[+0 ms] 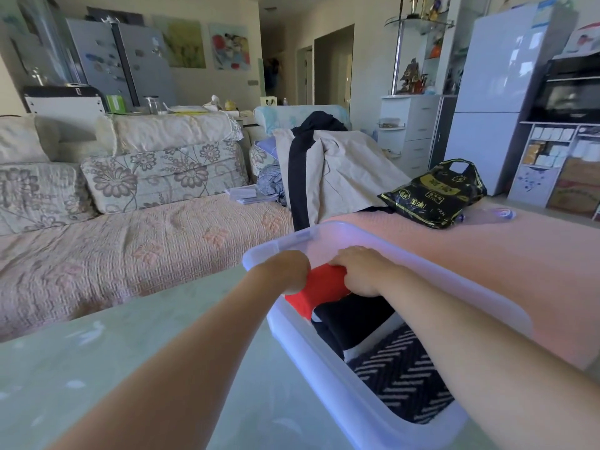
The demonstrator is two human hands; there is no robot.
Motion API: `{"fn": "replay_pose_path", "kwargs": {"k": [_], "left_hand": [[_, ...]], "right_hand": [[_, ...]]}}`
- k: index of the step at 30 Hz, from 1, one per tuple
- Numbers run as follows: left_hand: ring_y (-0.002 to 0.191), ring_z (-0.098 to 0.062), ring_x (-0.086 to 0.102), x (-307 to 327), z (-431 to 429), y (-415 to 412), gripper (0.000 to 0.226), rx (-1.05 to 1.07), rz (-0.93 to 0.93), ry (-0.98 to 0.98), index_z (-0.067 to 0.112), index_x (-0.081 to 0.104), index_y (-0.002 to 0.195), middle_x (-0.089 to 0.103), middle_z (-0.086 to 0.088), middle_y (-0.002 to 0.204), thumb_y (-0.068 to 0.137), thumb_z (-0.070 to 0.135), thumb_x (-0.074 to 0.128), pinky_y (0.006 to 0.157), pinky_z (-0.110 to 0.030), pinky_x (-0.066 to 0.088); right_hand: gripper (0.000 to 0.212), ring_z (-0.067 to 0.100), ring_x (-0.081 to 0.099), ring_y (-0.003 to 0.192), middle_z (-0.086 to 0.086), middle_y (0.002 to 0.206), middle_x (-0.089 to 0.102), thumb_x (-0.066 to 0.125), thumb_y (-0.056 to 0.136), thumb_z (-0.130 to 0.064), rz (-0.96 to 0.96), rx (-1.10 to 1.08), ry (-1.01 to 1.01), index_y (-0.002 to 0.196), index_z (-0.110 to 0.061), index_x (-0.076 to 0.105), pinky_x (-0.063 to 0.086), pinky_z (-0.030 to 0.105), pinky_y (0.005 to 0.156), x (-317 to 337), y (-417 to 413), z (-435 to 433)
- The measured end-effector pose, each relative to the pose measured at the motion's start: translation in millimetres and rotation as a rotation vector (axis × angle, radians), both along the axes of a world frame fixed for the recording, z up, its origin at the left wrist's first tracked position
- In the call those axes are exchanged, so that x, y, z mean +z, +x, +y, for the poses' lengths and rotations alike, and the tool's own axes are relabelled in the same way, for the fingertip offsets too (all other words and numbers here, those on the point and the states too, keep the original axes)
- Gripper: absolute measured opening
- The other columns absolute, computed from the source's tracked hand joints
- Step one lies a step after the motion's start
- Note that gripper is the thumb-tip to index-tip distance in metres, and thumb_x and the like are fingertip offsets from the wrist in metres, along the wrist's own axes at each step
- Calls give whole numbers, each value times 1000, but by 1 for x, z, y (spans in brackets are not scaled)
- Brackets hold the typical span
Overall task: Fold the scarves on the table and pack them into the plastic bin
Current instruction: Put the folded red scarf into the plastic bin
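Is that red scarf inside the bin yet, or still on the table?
Inside. The left hand and right hand grip the red scarf within the plastic bin, beside a black scarf.

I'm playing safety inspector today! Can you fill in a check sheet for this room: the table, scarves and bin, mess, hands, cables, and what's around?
Surface: pale green glossy table, with the plastic bin at its right side.
Job's things: red scarf, folded, held in the bin's far end; dark scarf next to it and zigzag scarf nearest, both folded inside the bin.
Clutter: black bag on the pink cover; beige coat draped over the sofa.
Hands: left hand and right hand both grip the red scarf.
Cables: nothing seen.
Surroundings: flowered cushions and a white fridge.
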State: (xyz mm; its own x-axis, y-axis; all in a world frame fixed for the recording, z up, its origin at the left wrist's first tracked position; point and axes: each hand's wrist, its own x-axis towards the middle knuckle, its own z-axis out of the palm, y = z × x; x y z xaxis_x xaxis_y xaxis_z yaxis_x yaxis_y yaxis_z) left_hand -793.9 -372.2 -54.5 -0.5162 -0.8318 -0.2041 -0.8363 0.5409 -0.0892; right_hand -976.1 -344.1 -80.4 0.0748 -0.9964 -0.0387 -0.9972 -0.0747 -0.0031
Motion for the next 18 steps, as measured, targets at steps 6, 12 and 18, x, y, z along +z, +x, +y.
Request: {"fn": "replay_pose_path", "kwargs": {"k": [6,12,18], "left_hand": [[111,-22,58,-4,1,-3,39,-25,-5,52,19,59,131,63,0,122,93,27,51,89,-31,48],[114,-24,52,-10,-3,-6,45,-27,-15,102,18,54,134,58,-6,126,101,39,31,93,-34,40],[107,-20,57,-7,2,-6,42,-18,-9,143,21,57,126,61,-1,118,95,44,41,87,-31,43]], "right_hand": [[40,28,51,122,5,140,54,41,97,-39,-122,-74,90,137,-35,45,41,42,104,-8,-1,-8],[53,27,30,146,1,162,28,29,103,-44,-128,-56,198,155,-32,28,22,44,119,-11,3,-8],[54,26,26,148,1,163,26,32,105,-42,-149,-57,237,157,-26,26,20,41,121,-9,3,-8]]}}
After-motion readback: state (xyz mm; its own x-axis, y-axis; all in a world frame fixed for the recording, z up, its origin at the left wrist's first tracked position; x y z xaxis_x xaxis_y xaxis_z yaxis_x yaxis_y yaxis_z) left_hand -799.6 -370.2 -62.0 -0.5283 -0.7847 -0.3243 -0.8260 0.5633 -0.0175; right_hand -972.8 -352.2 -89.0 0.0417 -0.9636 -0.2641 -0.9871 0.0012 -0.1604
